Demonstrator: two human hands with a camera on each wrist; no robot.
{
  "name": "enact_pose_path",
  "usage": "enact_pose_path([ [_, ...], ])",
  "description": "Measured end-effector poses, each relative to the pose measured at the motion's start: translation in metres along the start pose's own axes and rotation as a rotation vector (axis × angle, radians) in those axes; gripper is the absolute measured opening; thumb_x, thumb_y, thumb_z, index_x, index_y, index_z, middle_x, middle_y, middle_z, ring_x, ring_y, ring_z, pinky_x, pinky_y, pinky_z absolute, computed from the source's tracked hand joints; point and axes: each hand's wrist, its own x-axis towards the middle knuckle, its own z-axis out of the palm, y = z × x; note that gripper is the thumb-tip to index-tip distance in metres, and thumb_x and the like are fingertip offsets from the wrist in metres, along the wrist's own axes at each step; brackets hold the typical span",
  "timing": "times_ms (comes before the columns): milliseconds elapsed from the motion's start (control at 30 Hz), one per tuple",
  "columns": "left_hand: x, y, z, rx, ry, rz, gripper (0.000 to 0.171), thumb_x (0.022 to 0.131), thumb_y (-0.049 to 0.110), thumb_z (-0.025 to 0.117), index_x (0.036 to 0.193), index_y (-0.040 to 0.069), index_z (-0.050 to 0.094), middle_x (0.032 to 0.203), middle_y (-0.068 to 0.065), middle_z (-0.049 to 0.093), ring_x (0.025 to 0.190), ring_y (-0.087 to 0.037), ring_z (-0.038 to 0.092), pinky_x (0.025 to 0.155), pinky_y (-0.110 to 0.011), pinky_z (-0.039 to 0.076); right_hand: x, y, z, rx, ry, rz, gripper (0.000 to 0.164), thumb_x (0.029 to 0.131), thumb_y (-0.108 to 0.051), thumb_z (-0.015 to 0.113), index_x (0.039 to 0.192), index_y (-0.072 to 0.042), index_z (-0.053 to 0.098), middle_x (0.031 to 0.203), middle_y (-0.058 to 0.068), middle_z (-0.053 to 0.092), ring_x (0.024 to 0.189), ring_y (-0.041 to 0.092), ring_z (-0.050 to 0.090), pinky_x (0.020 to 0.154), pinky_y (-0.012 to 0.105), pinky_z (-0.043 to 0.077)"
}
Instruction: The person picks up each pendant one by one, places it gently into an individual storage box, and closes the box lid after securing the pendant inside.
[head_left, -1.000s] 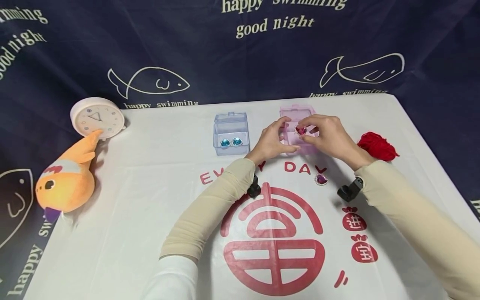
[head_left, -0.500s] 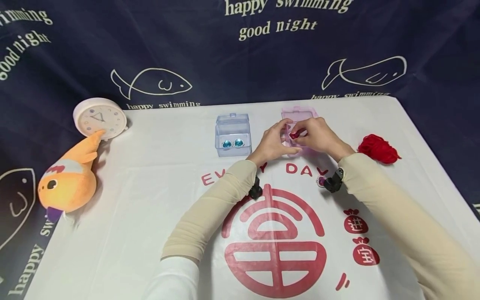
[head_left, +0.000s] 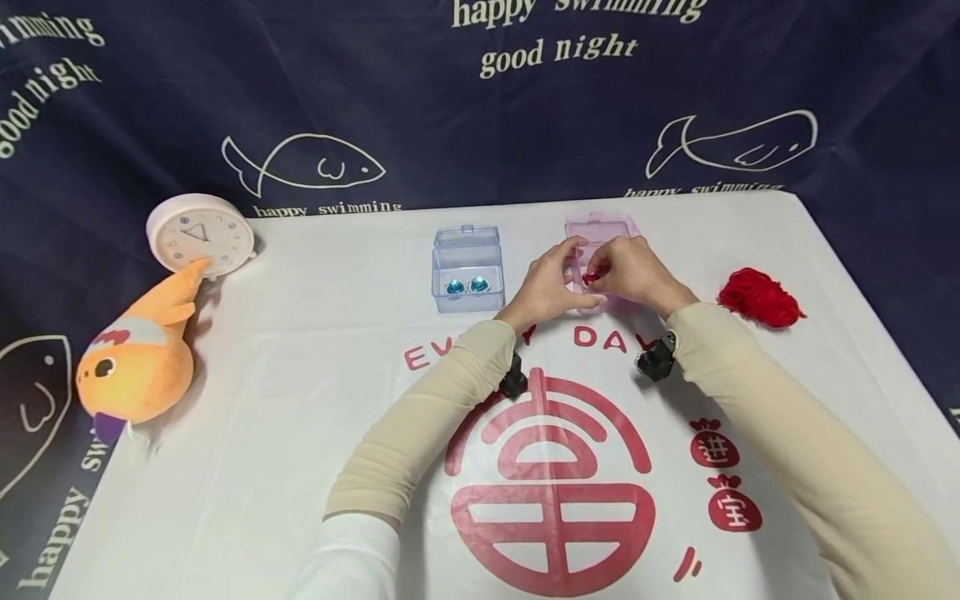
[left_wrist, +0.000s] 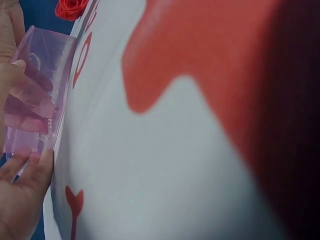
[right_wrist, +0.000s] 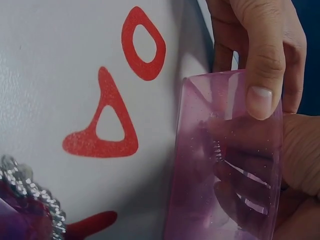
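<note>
My left hand (head_left: 546, 285) holds the left side of an open pink clear plastic box (head_left: 600, 228); in the right wrist view its thumb lies over the box's rim. The fingers of my right hand (head_left: 639, 268) reach down into this box. Between them they pinch a red gem with a sparkly edge (head_left: 590, 277), mostly hidden by the fingers. Through the pink wall (right_wrist: 195, 150) the right fingers show inside, low in the box. A purple gem with a silver beaded rim (right_wrist: 30, 210) lies on the cloth beneath my right wrist.
Left of the pink box stands an open blue clear box (head_left: 467, 239) with two teal gems (head_left: 477, 285) inside. Red yarn (head_left: 761, 297) lies at the right. A white round clock (head_left: 201, 237) and an orange plush toy (head_left: 138, 367) are at the far left.
My right hand has moved left and down into the pink box with the red gem. The left hand keeps its hold on the box. The right wrist now covers the purple gem.
</note>
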Motion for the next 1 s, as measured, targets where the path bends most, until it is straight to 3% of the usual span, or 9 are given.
enact_pose_path([
  [567, 0.0, 0.001, 0.001, 0.009, 0.004, 0.003, 0.085, 0.069, 0.03, 0.088, 0.139, 0.018, 0.042, 0.128, -0.005, 0.058, 0.117, -0.015, 0.055, 0.1, -0.024, 0.045, -0.003, -0.002, -0.01, -0.063, -0.042, -0.007, 0.016, 0.069, -0.007, 0.08, 0.083, -0.002, 0.074, 0.078, 0.012, 0.074, 0.078, 0.03, 0.065, 0.076, 0.046, 0.049],
  [767, 0.0, 0.001, 0.002, -0.021, -0.015, -0.003, 0.087, 0.068, 0.03, 0.088, 0.141, 0.017, 0.041, 0.13, -0.007, 0.056, 0.118, -0.016, 0.054, 0.097, -0.022, 0.046, -0.025, -0.001, -0.035, -0.038, -0.012, -0.034, 0.023, 0.076, -0.007, 0.073, 0.097, 0.002, 0.073, 0.097, 0.019, 0.074, 0.094, 0.036, 0.068, 0.085, 0.051, 0.049],
  [1000, 0.0, 0.003, 0.002, -0.094, -0.015, -0.01, 0.087, 0.068, 0.026, 0.089, 0.14, 0.013, 0.042, 0.131, -0.01, 0.054, 0.119, -0.019, 0.054, 0.097, -0.023, 0.051, -0.065, -0.004, -0.055, -0.051, 0.041, -0.059, 0.026, 0.08, -0.011, 0.075, 0.104, -0.002, 0.072, 0.1, 0.018, 0.073, 0.087, 0.033, 0.068, 0.078, 0.048, 0.051],
])
